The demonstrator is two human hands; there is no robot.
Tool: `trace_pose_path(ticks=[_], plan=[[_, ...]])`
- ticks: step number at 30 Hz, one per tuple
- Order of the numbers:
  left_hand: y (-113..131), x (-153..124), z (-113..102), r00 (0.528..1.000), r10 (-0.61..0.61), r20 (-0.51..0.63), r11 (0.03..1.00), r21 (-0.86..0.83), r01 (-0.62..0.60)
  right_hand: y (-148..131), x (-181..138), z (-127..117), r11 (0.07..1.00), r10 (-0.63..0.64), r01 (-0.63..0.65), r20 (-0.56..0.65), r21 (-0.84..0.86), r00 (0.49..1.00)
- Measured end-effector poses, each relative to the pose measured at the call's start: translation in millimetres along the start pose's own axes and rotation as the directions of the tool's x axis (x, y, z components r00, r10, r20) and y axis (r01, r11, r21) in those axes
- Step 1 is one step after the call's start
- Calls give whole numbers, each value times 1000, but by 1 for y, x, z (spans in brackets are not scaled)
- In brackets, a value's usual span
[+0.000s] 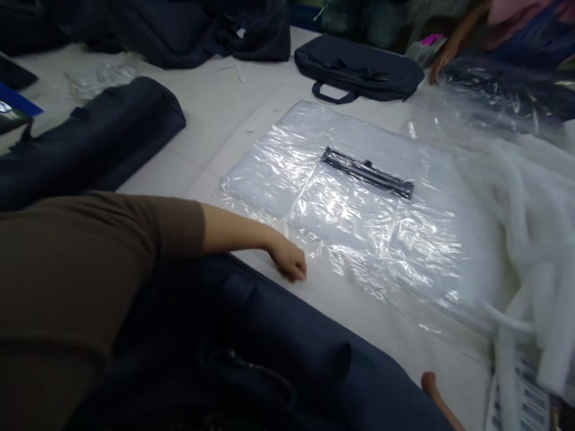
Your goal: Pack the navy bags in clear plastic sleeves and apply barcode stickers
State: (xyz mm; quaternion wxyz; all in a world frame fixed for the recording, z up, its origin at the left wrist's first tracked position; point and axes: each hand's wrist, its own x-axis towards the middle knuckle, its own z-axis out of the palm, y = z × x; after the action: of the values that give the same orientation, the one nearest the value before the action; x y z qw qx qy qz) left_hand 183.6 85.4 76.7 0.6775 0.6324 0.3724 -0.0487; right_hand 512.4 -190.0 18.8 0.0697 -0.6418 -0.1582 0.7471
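A large navy bag (287, 353) lies across my lap at the bottom of the view. My left hand (290, 261), at the end of a brown sleeve, rests on the white surface with its fingers curled over the bag's upper edge. Only a fingertip of my right hand (430, 383) shows, at the bag's lower right edge; the rest is hidden behind the bag. Just beyond my left hand lies a flat clear plastic bag (359, 215) with a black zipper strip (367, 173) on top.
Navy bags lie at left (90, 137), far centre (359, 69) and in a pile at the back (188, 30). White padding (539, 197) is heaped at right, with barcode sheets (521, 401) below. Another person's hand (442, 60) touches a plastic-wrapped dark bag (507, 90) at top right.
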Motion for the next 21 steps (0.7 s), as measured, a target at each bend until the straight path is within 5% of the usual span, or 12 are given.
trace_pose_path(ticks=[3,5,8,11,12,14,16,17,19,21], plan=[[24,-38,-41,992,97,-75,971,226,-78,1,-1,5,998,-57,57,-19,-22,998],[19,-78,-48,959,226,-173,900,413,-138,-2,-3,7,979,-173,163,-81,-120,982],[-23,-122,-32,924,340,-172,785,594,-178,-17,-12,1,882,-322,264,-90,-390,943],[-75,-122,-12,940,283,-191,631,775,-33,-38,-33,1,719,-370,157,-182,-677,911],[-86,-115,-8,936,270,-225,574,818,31,-45,-42,6,672,-446,106,-287,-733,848],[-99,-99,-6,916,271,-296,489,862,134,-56,-53,28,558,-697,98,-401,-824,594],[-103,-88,-8,900,274,-339,456,870,189,-61,-51,60,334,-893,167,-255,-928,372],[-103,-84,-9,897,268,-352,457,866,204,-60,-44,76,206,-930,190,-132,-960,343],[-104,-79,-12,897,252,-364,471,855,215,-57,-19,101,56,-916,161,13,-985,402],[-106,-74,-15,896,240,-373,489,844,220,-54,8,111,58,-896,106,-5,-993,443]])
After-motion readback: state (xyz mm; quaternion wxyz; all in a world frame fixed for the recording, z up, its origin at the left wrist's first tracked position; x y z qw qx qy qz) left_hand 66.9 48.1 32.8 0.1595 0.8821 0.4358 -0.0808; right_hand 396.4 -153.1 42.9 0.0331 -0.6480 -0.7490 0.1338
